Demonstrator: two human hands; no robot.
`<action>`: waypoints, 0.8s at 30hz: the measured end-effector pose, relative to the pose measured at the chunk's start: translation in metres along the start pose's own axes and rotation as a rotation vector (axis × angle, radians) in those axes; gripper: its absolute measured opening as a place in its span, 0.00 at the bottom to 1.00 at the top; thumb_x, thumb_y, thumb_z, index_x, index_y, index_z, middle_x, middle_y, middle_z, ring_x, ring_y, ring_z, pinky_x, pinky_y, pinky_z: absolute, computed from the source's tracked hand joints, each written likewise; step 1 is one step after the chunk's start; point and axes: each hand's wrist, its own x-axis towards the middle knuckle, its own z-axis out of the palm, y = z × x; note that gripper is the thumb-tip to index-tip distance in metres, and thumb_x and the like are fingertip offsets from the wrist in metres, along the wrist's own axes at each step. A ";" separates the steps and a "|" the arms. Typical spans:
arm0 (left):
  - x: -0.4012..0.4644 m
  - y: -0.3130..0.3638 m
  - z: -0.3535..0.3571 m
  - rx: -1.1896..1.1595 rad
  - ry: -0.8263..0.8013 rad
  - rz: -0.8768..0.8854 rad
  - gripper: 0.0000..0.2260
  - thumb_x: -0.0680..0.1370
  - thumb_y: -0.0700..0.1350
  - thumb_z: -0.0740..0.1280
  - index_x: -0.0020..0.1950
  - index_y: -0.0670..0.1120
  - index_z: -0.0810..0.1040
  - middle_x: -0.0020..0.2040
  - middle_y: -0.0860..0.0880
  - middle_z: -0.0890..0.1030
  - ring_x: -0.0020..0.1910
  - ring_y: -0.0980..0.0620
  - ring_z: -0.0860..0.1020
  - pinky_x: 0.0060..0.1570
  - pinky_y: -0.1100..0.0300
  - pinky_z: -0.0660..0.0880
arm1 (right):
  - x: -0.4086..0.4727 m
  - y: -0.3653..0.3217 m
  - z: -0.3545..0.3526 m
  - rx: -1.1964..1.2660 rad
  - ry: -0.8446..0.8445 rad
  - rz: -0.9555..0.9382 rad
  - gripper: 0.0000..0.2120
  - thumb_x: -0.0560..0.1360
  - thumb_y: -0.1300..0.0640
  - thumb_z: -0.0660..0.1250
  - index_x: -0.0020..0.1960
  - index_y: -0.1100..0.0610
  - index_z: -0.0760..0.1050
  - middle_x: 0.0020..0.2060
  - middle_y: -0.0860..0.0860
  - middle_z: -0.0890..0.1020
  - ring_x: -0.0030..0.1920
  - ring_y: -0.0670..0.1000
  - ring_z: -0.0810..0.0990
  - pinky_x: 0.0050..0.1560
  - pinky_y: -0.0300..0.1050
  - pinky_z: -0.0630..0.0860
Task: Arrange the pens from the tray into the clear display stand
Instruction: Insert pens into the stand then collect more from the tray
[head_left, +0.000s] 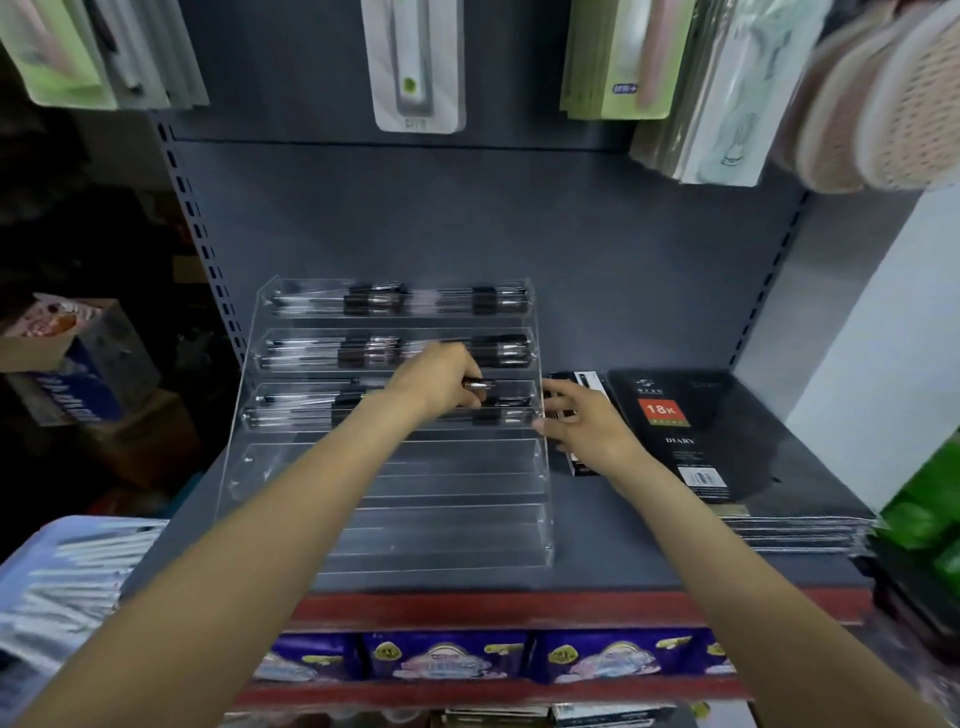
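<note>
A clear tiered display stand (457, 530) sits on the grey shelf. Its top three tiers hold black-and-clear pens (395, 300); the lower tiers hold none. My left hand (441, 382) reaches over the third tier and grips a pen (480, 384) whose dark and silver end sticks out to the right. My right hand (584, 423) is beside the stand's right edge with fingers spread, its thumb touching the stand's side wall. A pale blue tray (67, 561) of pens lies at the lower left, blurred.
A small black box (589, 382) lies behind my right hand. A stack of black "18K Diary" notebooks (727, 431) fills the shelf's right side. Packaged goods hang above. Cardboard boxes (78, 358) stand at the left, and purple packets (447, 657) line the shelf below.
</note>
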 end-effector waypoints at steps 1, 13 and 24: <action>0.001 0.000 -0.001 0.001 -0.008 0.003 0.06 0.72 0.44 0.72 0.49 0.47 0.83 0.47 0.48 0.83 0.47 0.51 0.78 0.52 0.53 0.76 | 0.000 0.000 0.000 -0.007 0.000 -0.002 0.22 0.76 0.64 0.66 0.67 0.51 0.69 0.54 0.51 0.78 0.51 0.50 0.78 0.42 0.37 0.72; -0.020 -0.003 -0.006 -0.161 -0.071 0.100 0.19 0.82 0.42 0.52 0.74 0.47 0.59 0.52 0.48 0.63 0.51 0.52 0.64 0.57 0.62 0.60 | 0.001 0.005 0.000 -0.022 -0.001 -0.002 0.24 0.76 0.62 0.65 0.69 0.48 0.67 0.56 0.48 0.78 0.58 0.52 0.77 0.53 0.45 0.72; -0.004 -0.001 0.017 -0.075 0.210 0.132 0.07 0.75 0.45 0.69 0.52 0.48 0.82 0.50 0.49 0.83 0.49 0.51 0.79 0.52 0.52 0.76 | 0.000 0.001 0.001 -0.070 0.019 0.003 0.25 0.76 0.61 0.66 0.70 0.47 0.66 0.56 0.47 0.78 0.59 0.51 0.76 0.62 0.51 0.73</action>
